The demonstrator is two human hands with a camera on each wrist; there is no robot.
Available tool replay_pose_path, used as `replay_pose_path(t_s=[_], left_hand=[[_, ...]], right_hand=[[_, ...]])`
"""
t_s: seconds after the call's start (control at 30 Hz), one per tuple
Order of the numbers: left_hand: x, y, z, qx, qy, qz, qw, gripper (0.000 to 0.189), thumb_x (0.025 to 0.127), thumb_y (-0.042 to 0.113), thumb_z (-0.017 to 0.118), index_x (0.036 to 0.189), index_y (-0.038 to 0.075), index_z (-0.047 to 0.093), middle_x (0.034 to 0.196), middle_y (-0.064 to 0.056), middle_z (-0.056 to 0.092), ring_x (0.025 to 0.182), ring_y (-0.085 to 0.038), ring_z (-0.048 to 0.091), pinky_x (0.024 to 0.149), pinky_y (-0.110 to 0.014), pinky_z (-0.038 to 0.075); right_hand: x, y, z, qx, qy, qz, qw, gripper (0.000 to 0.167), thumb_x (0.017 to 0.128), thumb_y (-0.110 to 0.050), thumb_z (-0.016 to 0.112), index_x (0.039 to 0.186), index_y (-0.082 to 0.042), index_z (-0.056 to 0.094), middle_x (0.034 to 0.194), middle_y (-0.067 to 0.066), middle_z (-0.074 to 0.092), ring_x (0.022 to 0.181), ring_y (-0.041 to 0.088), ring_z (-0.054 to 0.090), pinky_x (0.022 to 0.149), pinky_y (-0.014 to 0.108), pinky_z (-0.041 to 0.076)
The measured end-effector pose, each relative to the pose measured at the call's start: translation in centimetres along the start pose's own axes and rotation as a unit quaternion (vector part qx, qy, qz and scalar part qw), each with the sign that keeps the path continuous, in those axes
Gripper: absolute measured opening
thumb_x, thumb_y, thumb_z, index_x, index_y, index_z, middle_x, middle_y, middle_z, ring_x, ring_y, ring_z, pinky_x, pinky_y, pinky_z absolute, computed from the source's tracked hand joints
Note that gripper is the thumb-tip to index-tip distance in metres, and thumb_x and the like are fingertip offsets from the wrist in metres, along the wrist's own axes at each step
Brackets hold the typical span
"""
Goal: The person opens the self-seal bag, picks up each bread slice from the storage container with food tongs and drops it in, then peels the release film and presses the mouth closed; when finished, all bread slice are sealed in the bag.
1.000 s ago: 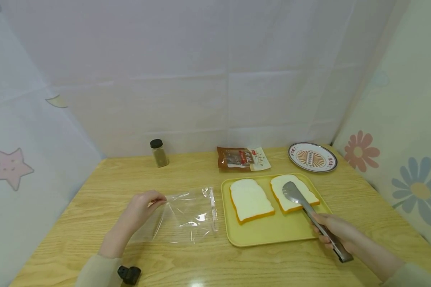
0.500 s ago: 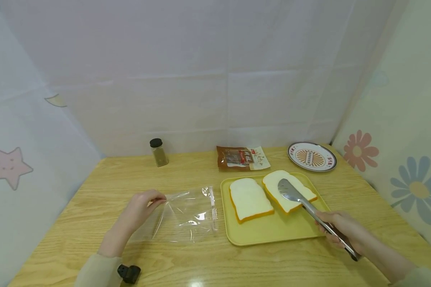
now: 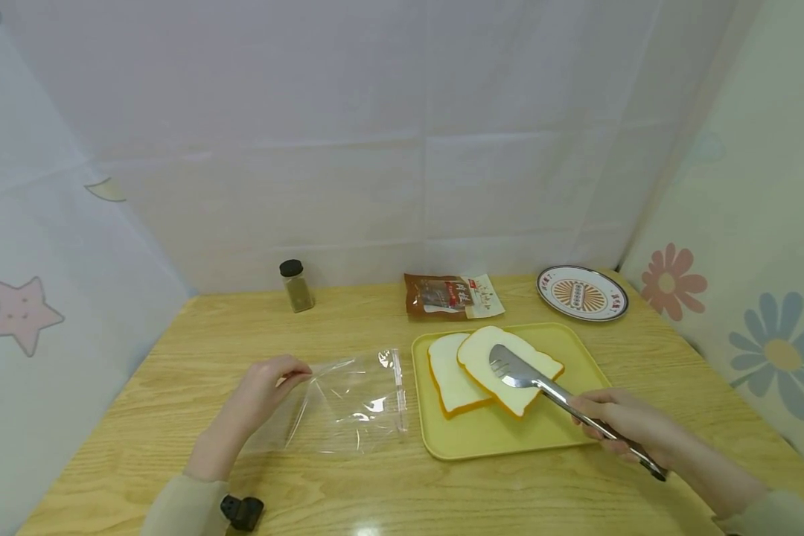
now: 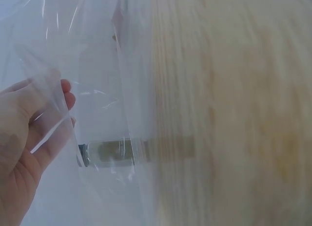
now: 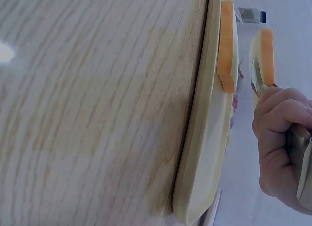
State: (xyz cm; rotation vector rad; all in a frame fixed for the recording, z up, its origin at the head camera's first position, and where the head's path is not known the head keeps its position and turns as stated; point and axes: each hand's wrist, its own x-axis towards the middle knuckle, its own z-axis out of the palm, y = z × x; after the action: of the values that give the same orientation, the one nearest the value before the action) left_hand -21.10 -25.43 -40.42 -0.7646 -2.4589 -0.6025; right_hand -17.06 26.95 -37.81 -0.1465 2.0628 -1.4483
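Observation:
My right hand (image 3: 619, 420) grips metal tongs (image 3: 512, 370) by the handle. Their slotted blade lies across the upper face of a toast slice (image 3: 476, 353), which the right wrist view shows raised off the yellow tray (image 3: 509, 438). In the head view this tilted slice overlaps a second slice (image 3: 450, 376) lying on the tray's left half. My left hand (image 3: 268, 383) pinches the edge of a clear zip bag (image 3: 355, 398) between thumb and fingers, lifting its film on that side. The bag's zip end points toward the tray.
At the back left stands a spice jar (image 3: 298, 292) with a black lid. A brown and white food packet (image 3: 452, 296) lies behind the tray, and a printed round plate (image 3: 583, 294) sits at the back right. Fabric walls border the wooden table (image 3: 348, 491).
The right slice has been lifted from the tray's right half and carried left with the tongs, now overlapping the other slice in view. My left hand and the bag stay put.

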Motion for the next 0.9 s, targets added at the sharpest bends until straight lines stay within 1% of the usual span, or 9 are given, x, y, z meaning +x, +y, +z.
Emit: replay_pose_path(t_s=[0.17, 0.4, 0.53, 0.77, 0.9], left_hand=[[0.0, 0.1, -0.1, -0.002, -0.008, -0.016, 0.9998, 0.008, 0.079, 0.002, 0.072, 0.085, 0.008, 0.071, 0.081, -0.002, 0.070, 0.072, -0.012, 0.066, 0.064, -0.026, 0.056], [-0.1, 0.0, 0.0, -0.005, 0.005, -0.002, 1.0000, 0.010, 0.077, 0.000, 0.073, 0.084, 0.007, 0.071, 0.080, -0.002, 0.070, 0.071, -0.012, 0.066, 0.063, -0.025, 0.056], [0.0, 0.0, 0.0, -0.006, 0.010, 0.003, 0.9999, 0.011, 0.077, -0.001, 0.073, 0.084, 0.007, 0.071, 0.080, 0.000, 0.069, 0.071, -0.012, 0.066, 0.063, -0.025, 0.056], [0.0, 0.0, 0.0, -0.012, 0.018, 0.012, 0.9997, 0.012, 0.075, -0.002, 0.073, 0.083, 0.007, 0.071, 0.079, 0.000, 0.069, 0.070, -0.011, 0.065, 0.062, -0.025, 0.056], [-0.1, 0.0, 0.2, -0.011, 0.023, 0.016, 0.9995, 0.013, 0.075, -0.003, 0.074, 0.083, 0.007, 0.071, 0.079, 0.000, 0.069, 0.070, -0.012, 0.065, 0.061, -0.024, 0.056]], right_hand=[[0.6, -0.7, 0.5, -0.018, -0.017, -0.013, 0.9996, 0.045, 0.098, -0.039, 0.045, 0.097, 0.005, 0.053, 0.065, -0.002, 0.048, 0.041, 0.004, 0.034, 0.036, 0.017, 0.032], [1.8, -1.8, 0.9, -0.029, -0.065, -0.048, 0.9963, 0.046, 0.100, -0.035, 0.044, 0.102, 0.010, 0.053, 0.064, -0.002, 0.048, 0.039, 0.004, 0.034, 0.035, 0.018, 0.032], [2.8, -2.6, 1.3, -0.028, -0.090, -0.054, 0.9940, 0.047, 0.100, -0.034, 0.045, 0.104, 0.012, 0.054, 0.062, -0.003, 0.048, 0.037, 0.002, 0.033, 0.034, 0.018, 0.031], [4.6, -4.1, 2.4, -0.054, -0.097, -0.054, 0.9923, 0.044, 0.097, -0.033, 0.050, 0.103, 0.011, 0.058, 0.057, -0.004, 0.045, 0.035, 0.002, 0.031, 0.033, 0.016, 0.028], [5.4, -4.8, 2.9, -0.075, -0.103, -0.059, 0.9901, 0.044, 0.097, -0.034, 0.050, 0.104, 0.009, 0.061, 0.056, -0.004, 0.044, 0.035, 0.002, 0.030, 0.032, 0.016, 0.027]])
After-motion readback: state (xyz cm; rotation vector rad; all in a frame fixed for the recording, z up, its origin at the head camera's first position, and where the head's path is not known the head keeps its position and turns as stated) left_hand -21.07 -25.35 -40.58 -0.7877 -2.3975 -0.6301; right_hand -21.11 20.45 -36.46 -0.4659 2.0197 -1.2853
